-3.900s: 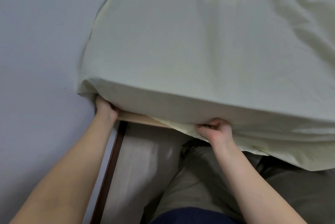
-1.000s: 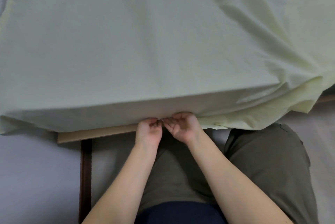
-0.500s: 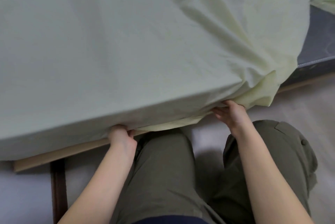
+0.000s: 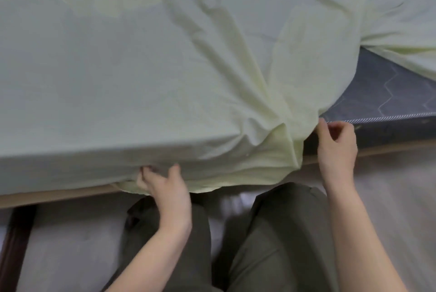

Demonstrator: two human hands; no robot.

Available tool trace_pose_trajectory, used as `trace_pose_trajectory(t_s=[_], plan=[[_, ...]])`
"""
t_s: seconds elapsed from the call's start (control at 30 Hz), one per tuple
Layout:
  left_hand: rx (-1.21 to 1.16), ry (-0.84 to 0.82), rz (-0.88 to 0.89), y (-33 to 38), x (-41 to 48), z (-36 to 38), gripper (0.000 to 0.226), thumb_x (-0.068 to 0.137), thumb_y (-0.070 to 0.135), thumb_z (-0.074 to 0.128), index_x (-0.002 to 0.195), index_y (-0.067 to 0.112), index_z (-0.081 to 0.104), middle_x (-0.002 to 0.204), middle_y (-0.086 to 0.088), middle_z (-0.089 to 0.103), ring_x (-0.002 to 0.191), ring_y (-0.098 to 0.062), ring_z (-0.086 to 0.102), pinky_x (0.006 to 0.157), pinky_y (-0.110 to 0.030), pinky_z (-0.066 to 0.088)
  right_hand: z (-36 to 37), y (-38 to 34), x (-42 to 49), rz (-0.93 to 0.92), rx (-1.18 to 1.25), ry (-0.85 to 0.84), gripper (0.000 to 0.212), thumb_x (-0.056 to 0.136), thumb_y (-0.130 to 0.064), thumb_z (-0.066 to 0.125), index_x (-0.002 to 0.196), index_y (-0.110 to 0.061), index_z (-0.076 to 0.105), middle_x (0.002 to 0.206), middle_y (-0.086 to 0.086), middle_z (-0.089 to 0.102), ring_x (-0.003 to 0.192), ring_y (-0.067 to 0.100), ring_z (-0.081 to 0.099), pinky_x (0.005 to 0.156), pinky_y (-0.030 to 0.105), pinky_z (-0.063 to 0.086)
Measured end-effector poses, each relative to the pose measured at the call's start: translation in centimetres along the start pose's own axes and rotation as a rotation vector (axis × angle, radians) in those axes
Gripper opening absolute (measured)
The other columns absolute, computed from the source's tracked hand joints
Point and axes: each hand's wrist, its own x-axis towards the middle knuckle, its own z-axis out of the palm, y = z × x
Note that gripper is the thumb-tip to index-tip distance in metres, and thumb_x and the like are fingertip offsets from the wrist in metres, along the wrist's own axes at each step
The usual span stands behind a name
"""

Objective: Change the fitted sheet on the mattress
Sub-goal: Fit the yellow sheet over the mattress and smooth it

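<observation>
– Where was the fitted sheet (image 4: 141, 67)?
– Stretched over the left part of the mattress (image 4: 377, 93), bunched further right.
– And your hands?
– Apart. My left hand (image 4: 165, 187) gripped the hem above the wooden rail (image 4: 59, 195). My right hand (image 4: 337, 150) touched the sheet's edge beside bare grey ticking; pinching or not, I couldn't tell

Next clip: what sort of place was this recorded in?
Most likely a bedroom: a pale green fitted sheet is partly pulled over a dark quilted mattress, which lies on a wooden bed frame, with pale flooring below.
</observation>
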Motion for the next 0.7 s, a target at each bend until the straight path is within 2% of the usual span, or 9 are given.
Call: trace_pose_trajectory(t_s=[0.1,0.17,0.23,0.33,0.43,0.5,0.57,0.63,0.7], plan=[[0.045,-0.121,0.429,0.8,-5.2,2.1,0.061,0.092,0.014,0.058,0.144,0.002,0.028,0.144,0.003,0.019,0.137,-0.015,0.032,0.115,-0.022,0.025,-0.6,-1.1,2.7,-0.227,-0.571,0.042,0.042,0.09,-0.046,0.057,0.111,-0.009,0.058,0.118,0.016,0.048,0.111,0.035,0.039,0.09,0.044,0.036],[0.113,-0.205,0.816,0.9,-7.0,3.2,0.053,0.091,0.021,0.057,0.137,0.002,0.039,0.137,0.001,0.026,0.133,-0.008,0.034,0.112,-0.018,0.027,-0.3,-2.7,4.4,-0.217,-0.808,-0.11,0.039,0.091,-0.041,0.053,0.114,-0.009,0.058,0.123,0.018,0.046,0.115,0.038,0.038,0.092,0.046,0.035],[0.297,-0.263,1.066,1.7,-7.6,4.6,0.043,0.09,0.031,0.058,0.124,0.005,0.054,0.126,-0.005,0.041,0.121,-0.013,0.045,0.104,-0.028,0.037,0.6,-4.5,5.6,-0.155,-0.83,-0.356,0.036,0.093,-0.03,0.048,0.124,-0.011,0.053,0.133,0.018,0.044,0.125,0.037,0.034,0.098,0.048,0.032],[0.639,-0.326,1.23,3.2,-8.3,7.1,0.052,0.083,0.06,0.056,0.108,0.015,0.064,0.109,-0.001,0.055,0.1,-0.019,0.053,0.088,-0.033,0.043,2.5,-6.3,6.0,-0.202,-0.521,-0.63,0.043,0.095,-0.028,0.045,0.136,-0.018,0.044,0.141,0.014,0.042,0.132,0.034,0.033,0.105,0.046,0.035],[0.913,-0.311,1.226,4.5,-8.8,9.5,0.063,0.07,0.07,0.055,0.106,0.019,0.063,0.107,0.001,0.057,0.095,-0.022,0.054,0.081,-0.034,0.042,3.4,-7.8,4.7,0.084,0.333,-0.804,0.066,0.093,-0.031,0.057,0.149,-0.034,0.022,0.141,-0.001,0.048,0.115,0.013,0.054,0.086,0.031,0.054],[0.961,-0.307,1.217,5.2,-8.6,10.2,0.051,0.071,0.059,0.063,0.104,0.02,0.063,0.105,0.0,0.056,0.093,-0.023,0.054,0.079,-0.035,0.043,3.8,-8.6,4.8,0.272,0.779,-0.709,0.084,0.092,-0.017,0.063,0.152,-0.034,0.007,0.136,0.0,0.053,0.11,0.014,0.06,0.084,0.035,0.057],[0.924,-0.342,1.239,5.4,-8.2,10.1,0.034,0.074,0.043,0.069,0.097,0.018,0.065,0.101,-0.001,0.058,0.091,-0.023,0.056,0.079,-0.037,0.044,3.4,-8.7,6.2,0.393,1.005,-0.575,0.074,0.089,0.0,0.061,0.149,-0.017,0.021,0.133,0.012,0.056,0.112,0.029,0.061,0.091,0.048,0.054],[0.884,-0.384,1.326,5.2,-7.8,9.5,0.017,0.08,0.03,0.067,0.09,0.017,0.065,0.095,0.0,0.059,0.09,-0.023,0.058,0.078,-0.038,0.043,2.0,-7.4,8.7,0.45,1.106,-0.493,0.058,0.088,0.007,0.054,0.143,-0.003,0.039,0.133,0.022,0.056,0.117,0.036,0.059,0.097,0.052,0.049],[0.828,-0.527,1.381,4.8,-7.7,9.1,0.01,0.086,0.026,0.061,0.089,0.017,0.062,0.089,0.003,0.059,0.086,-0.02,0.055,0.075,-0.034,0.04,-0.8,-5.3,11.2,0.436,1.039,-0.33,0.056,0.088,0.006,0.053,0.142,-0.004,0.042,0.133,0.02,0.056,0.115,0.033,0.06,0.095,0.045,0.051]])
